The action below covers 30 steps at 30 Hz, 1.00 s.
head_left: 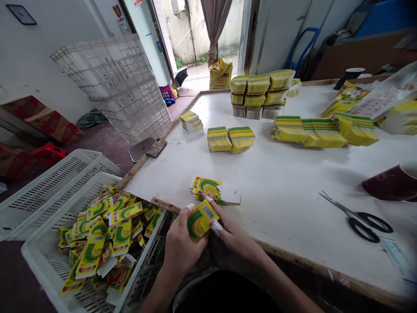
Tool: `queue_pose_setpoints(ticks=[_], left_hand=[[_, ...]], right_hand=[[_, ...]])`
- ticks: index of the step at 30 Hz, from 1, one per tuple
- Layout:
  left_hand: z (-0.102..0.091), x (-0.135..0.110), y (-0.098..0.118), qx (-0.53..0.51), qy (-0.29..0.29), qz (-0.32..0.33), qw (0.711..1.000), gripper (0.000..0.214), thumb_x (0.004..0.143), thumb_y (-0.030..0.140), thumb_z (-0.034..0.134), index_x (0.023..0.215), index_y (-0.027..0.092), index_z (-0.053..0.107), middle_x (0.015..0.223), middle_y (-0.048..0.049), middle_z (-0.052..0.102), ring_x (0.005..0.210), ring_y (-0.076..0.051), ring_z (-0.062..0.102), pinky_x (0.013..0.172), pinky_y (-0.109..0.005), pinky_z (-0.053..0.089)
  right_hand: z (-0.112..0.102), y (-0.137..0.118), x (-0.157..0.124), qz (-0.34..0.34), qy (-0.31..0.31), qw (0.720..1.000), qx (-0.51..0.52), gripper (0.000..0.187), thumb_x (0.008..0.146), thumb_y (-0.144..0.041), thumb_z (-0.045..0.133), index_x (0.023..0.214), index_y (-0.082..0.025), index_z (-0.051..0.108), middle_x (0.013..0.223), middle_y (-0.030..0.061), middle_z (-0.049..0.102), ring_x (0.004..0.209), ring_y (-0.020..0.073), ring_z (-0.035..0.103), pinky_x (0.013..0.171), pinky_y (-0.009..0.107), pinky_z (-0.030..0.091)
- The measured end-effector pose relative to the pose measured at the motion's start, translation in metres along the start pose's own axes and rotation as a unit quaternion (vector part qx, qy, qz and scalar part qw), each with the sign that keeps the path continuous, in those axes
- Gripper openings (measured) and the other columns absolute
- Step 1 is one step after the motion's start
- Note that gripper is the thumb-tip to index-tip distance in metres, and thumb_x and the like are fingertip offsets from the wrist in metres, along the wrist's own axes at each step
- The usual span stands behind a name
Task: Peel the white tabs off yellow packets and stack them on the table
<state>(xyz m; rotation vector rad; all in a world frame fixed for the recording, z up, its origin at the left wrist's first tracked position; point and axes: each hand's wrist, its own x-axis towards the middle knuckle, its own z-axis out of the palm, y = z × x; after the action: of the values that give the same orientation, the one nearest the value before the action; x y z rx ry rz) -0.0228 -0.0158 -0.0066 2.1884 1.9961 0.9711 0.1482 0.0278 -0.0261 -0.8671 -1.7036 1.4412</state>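
A small yellow and green carton [198,224] with a barcode is held between my two hands at the table's front edge. My left hand [184,237] wraps round its left side, thumb along the edge. On its right side my right hand [228,228] grips it, with white wrapping on the thumb and a fingertip. Just beyond lies a short pile of flat cartons [208,189], one with a white flap sticking out to the right. Below on the left, a white plastic crate [42,248] holds many loose yellow cartons [122,237].
Bundled carton stacks [231,139] stand farther back, with a taller block [260,93] behind and a row [322,130] at right. Scissors [358,217] and a dark mug [391,182] lie on the right. A phone [157,148] rests on the left edge. Stacked crates [120,82] rise beyond.
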Motion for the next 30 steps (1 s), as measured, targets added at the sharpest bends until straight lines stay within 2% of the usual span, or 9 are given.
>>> queue_pose_setpoints(ticks=[5,9,11,13,16,18,23,26,30], left_hand=[[0.007,-0.005,0.006,0.023,0.034,0.026,0.999,0.055,0.075,0.035,0.071,0.123,0.017,0.048,0.100,-0.0147,0.073,0.088,-0.030,0.072,0.075,-0.040,0.059],[0.003,-0.006,-0.007,0.029,0.001,0.003,1.000,0.056,0.075,0.035,0.070,0.124,0.019,0.048,0.106,-0.0126,0.072,0.093,-0.029,0.071,0.080,-0.039,0.058],[-0.009,-0.003,-0.033,0.055,-0.023,-0.027,0.998,0.057,0.076,0.038,0.069,0.126,0.020,0.048,0.111,-0.0118,0.071,0.097,-0.029,0.070,0.085,-0.039,0.056],[-0.028,0.000,-0.072,0.136,-0.024,-0.087,0.987,0.057,0.078,0.041,0.067,0.127,0.019,0.050,0.112,-0.0120,0.070,0.099,-0.030,0.068,0.089,-0.042,0.053],[-0.056,-0.008,-0.133,0.317,-0.045,-0.195,0.927,0.060,0.082,0.039,0.060,0.132,0.009,0.047,0.135,-0.0228,0.055,0.126,-0.039,0.051,0.103,-0.051,0.042],[-0.064,-0.023,-0.164,0.347,-0.060,-0.222,0.909,0.064,0.082,0.035,0.061,0.135,0.002,0.046,0.145,-0.0291,0.044,0.134,-0.043,0.041,0.105,-0.055,0.038],[-0.042,-0.064,-0.196,0.341,-0.142,-0.199,0.908,0.053,0.081,0.037,0.066,0.132,0.024,0.059,0.156,-0.0137,0.038,0.142,-0.035,0.034,0.113,-0.050,0.029],[-0.032,-0.077,-0.211,0.343,-0.151,-0.211,0.903,0.046,0.086,0.046,0.059,0.127,0.026,0.065,0.159,-0.0112,0.032,0.146,-0.037,0.024,0.114,-0.054,0.024],[-0.036,-0.074,-0.251,0.360,-0.130,-0.262,0.886,0.052,0.089,0.052,0.053,0.131,0.023,0.062,0.161,-0.0139,0.027,0.147,-0.043,0.017,0.111,-0.060,0.026]], right_hand=[[0.012,-0.008,0.002,0.032,0.070,0.993,-0.085,0.052,0.097,-0.032,0.041,0.145,-0.012,0.042,0.129,0.0183,0.066,0.109,0.0306,0.067,0.093,0.045,0.053],[0.011,-0.008,0.007,0.013,0.057,0.994,-0.093,0.045,0.095,-0.029,0.043,0.137,-0.015,0.052,0.124,0.0159,0.069,0.110,0.0285,0.067,0.093,0.043,0.054],[0.002,-0.007,0.010,-0.001,0.032,0.995,-0.090,0.045,0.092,-0.029,0.050,0.135,-0.017,0.051,0.121,0.0145,0.070,0.105,0.0262,0.069,0.090,0.040,0.055],[-0.012,-0.004,0.015,-0.007,0.063,0.987,-0.146,0.050,0.086,-0.028,0.058,0.134,-0.015,0.050,0.112,0.0147,0.071,0.097,0.0271,0.070,0.086,0.042,0.057],[-0.029,0.005,0.027,-0.031,0.158,0.927,-0.340,0.042,0.085,-0.015,0.050,0.127,-0.012,0.054,0.117,0.0187,0.067,0.107,0.0322,0.064,0.092,0.048,0.052],[-0.034,0.015,0.038,-0.042,0.152,0.881,-0.446,0.044,0.080,-0.004,0.046,0.122,-0.011,0.055,0.113,0.0192,0.068,0.102,0.0333,0.064,0.088,0.048,0.053],[-0.032,0.034,0.051,-0.070,0.120,0.813,-0.566,0.044,0.078,0.003,0.044,0.117,-0.012,0.057,0.100,0.0155,0.069,0.086,0.0296,0.064,0.077,0.041,0.054],[-0.034,0.041,0.051,-0.087,0.119,0.801,-0.580,0.044,0.077,0.003,0.043,0.116,-0.011,0.058,0.097,0.0149,0.069,0.082,0.0286,0.064,0.075,0.041,0.056],[-0.040,0.050,0.053,-0.105,0.119,0.794,-0.586,0.044,0.076,0.001,0.043,0.114,-0.011,0.061,0.093,0.0144,0.067,0.078,0.0284,0.065,0.071,0.040,0.057]])
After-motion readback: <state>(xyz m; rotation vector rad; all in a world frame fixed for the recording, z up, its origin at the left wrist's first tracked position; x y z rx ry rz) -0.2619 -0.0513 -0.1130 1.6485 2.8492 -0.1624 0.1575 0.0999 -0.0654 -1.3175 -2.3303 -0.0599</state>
